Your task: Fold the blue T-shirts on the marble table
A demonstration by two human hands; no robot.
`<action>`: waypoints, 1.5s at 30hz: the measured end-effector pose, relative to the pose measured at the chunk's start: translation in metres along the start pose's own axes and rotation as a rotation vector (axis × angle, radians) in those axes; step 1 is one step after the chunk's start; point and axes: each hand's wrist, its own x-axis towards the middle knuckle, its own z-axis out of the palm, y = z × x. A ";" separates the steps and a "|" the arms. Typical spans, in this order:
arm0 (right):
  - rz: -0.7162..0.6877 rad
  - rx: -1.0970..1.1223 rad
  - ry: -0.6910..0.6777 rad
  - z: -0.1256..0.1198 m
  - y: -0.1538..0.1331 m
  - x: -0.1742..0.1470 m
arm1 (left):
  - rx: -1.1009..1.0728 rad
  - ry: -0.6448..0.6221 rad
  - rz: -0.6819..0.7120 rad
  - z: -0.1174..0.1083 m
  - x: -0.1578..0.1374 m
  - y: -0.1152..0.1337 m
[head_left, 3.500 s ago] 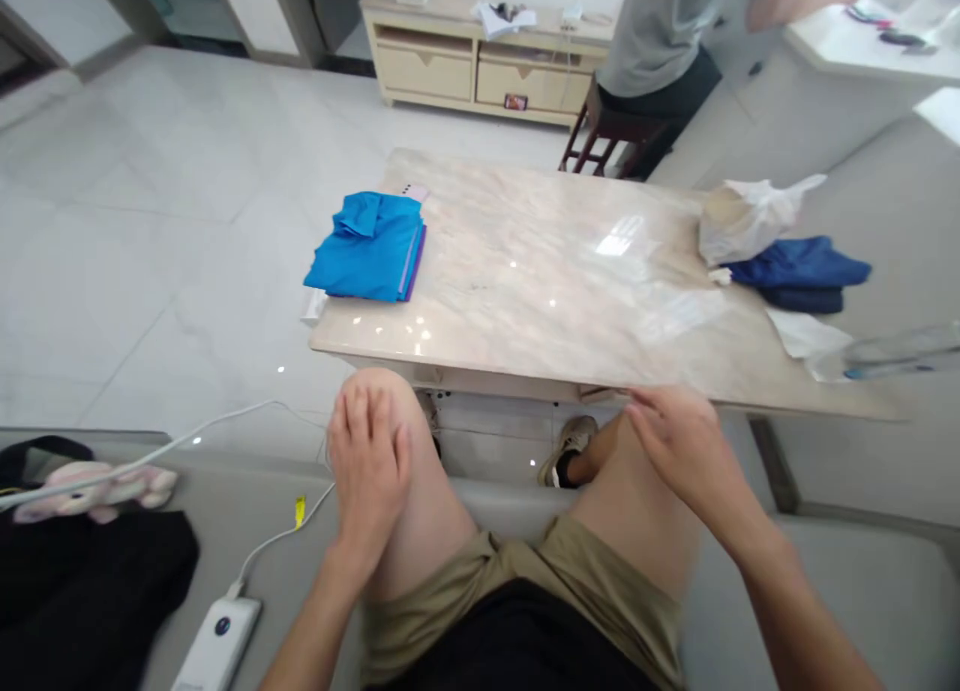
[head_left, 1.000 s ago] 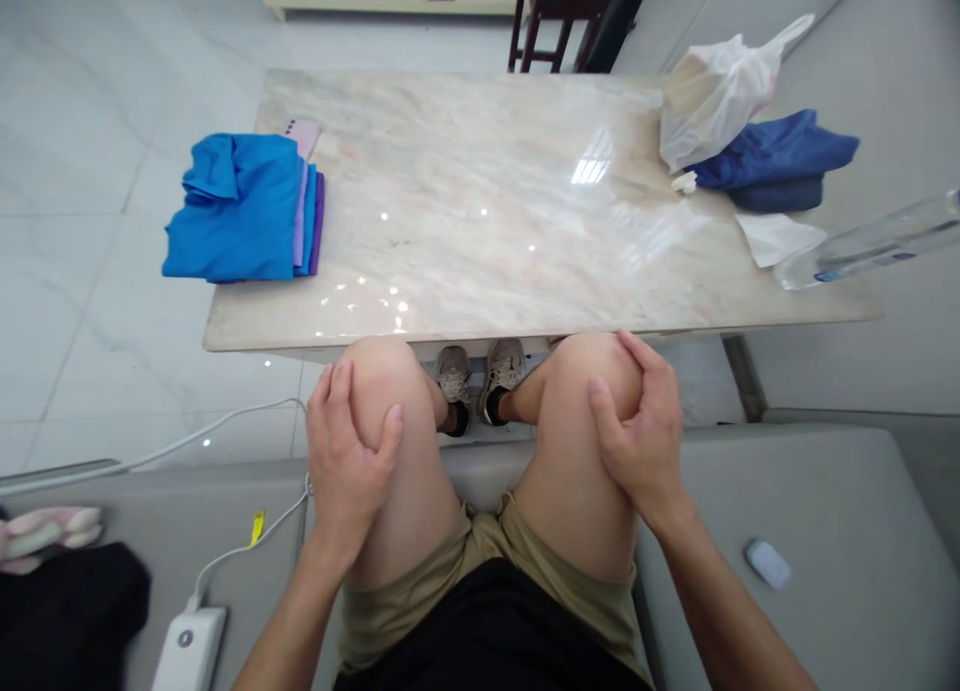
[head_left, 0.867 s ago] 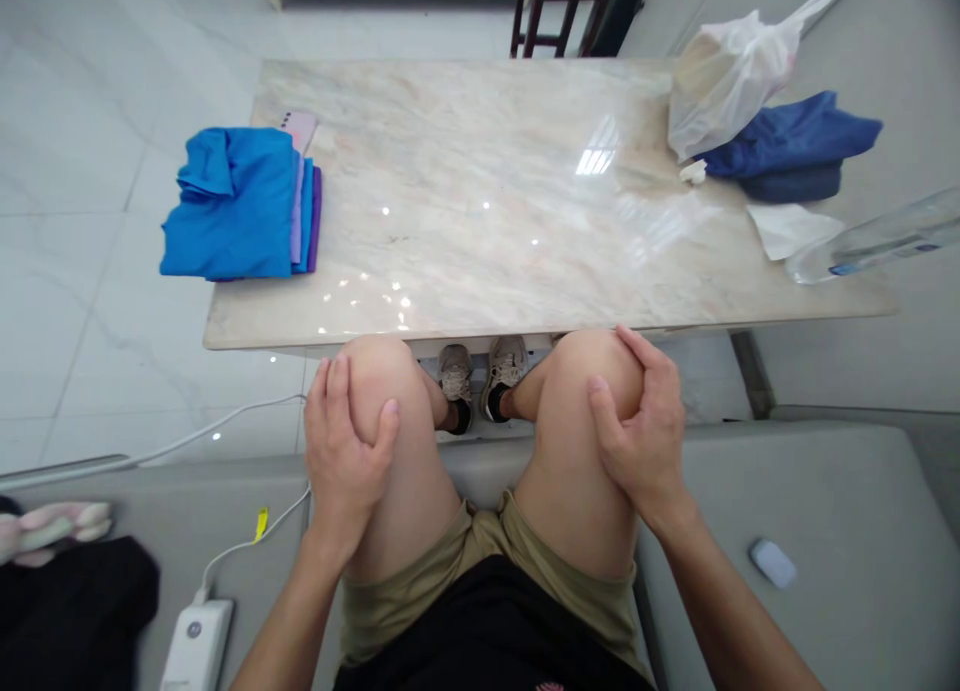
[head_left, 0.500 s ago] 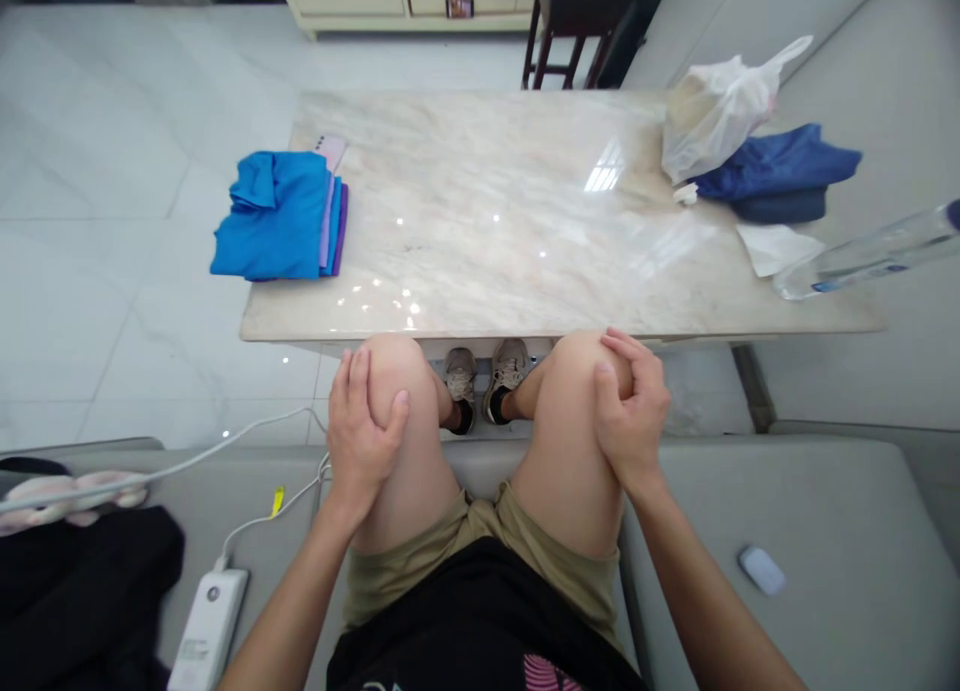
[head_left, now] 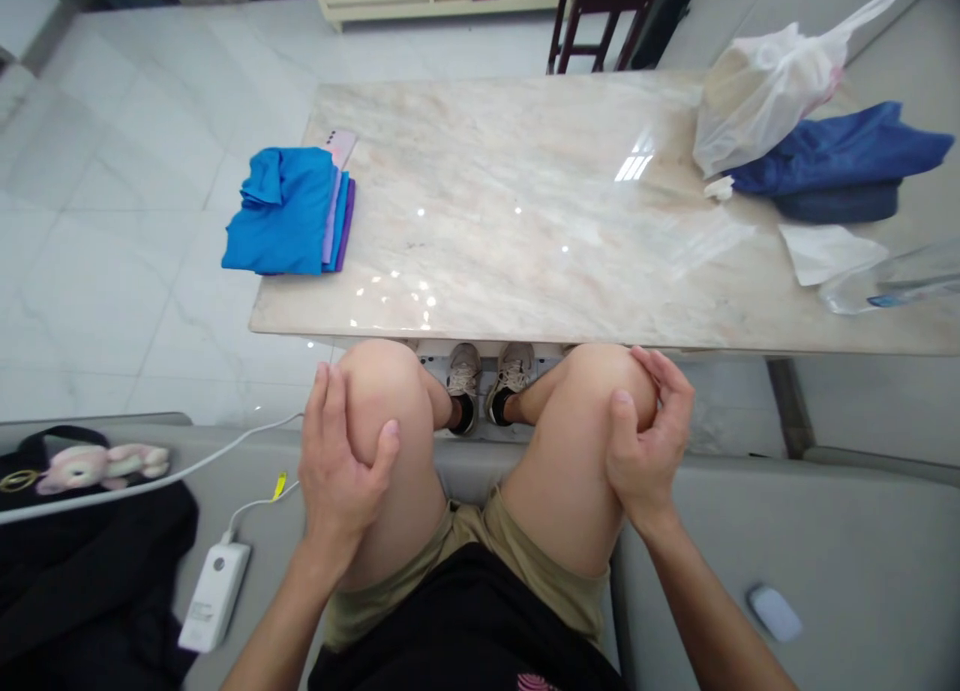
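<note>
Left grip [head_left: 339, 471] on left knee [head_left: 382, 373], right grip [head_left: 651, 443] on right knee [head_left: 600, 373]; both relaxed, holding nothing. Folded clothes [head_left: 289, 216] ahead-left of left grip, overhanging bench [head_left: 487, 281]; knee bump could tip them off. Cable [head_left: 259, 503] beside left grip could snag, dragging power bank [head_left: 215, 598].

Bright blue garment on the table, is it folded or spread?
Folded: the bright blue garment lies in a compact block, purple layers showing beneath.
</note>
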 end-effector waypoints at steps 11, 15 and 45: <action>0.005 -0.013 0.025 0.005 -0.006 0.002 | 0.035 0.060 0.050 -0.020 -0.007 0.027; -0.064 -0.006 0.008 0.007 -0.007 -0.002 | 0.006 0.092 0.091 -0.027 -0.020 0.023; -0.536 -0.459 -0.156 0.000 -0.108 0.003 | -0.112 0.149 0.210 -0.002 -0.047 -0.005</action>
